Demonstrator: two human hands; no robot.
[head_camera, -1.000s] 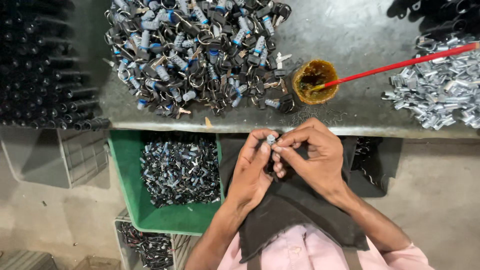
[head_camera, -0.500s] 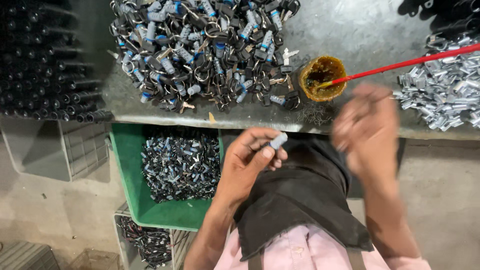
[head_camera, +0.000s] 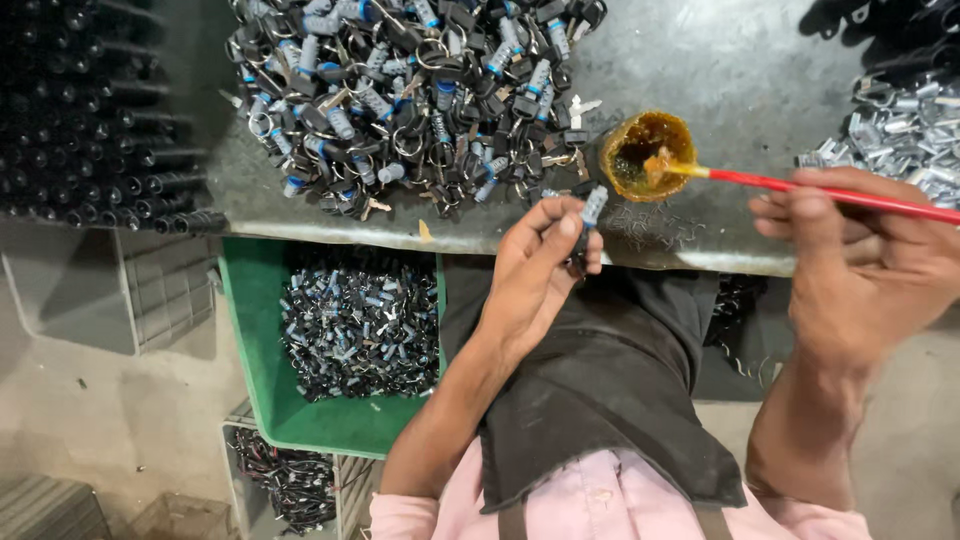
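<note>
The left hand (head_camera: 535, 265) fingers pinch a small grey metal cylinder (head_camera: 593, 206) above the desk (head_camera: 740, 90) edge. The right hand (head_camera: 860, 260), at 3 o'clock, fingers close around a red brush (head_camera: 830, 187) whose tip sits in a round pot of amber grease (head_camera: 650, 155). A heap of black and blue parts (head_camera: 410, 90) lies at 11 o'clock. A green bin (head_camera: 250, 330) holds similar parts below.

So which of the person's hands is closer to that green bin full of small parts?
Left. The left hand hangs just right of the green bin, pinching a small metal part. The right hand is far off to the right, holding the red brush.
</note>
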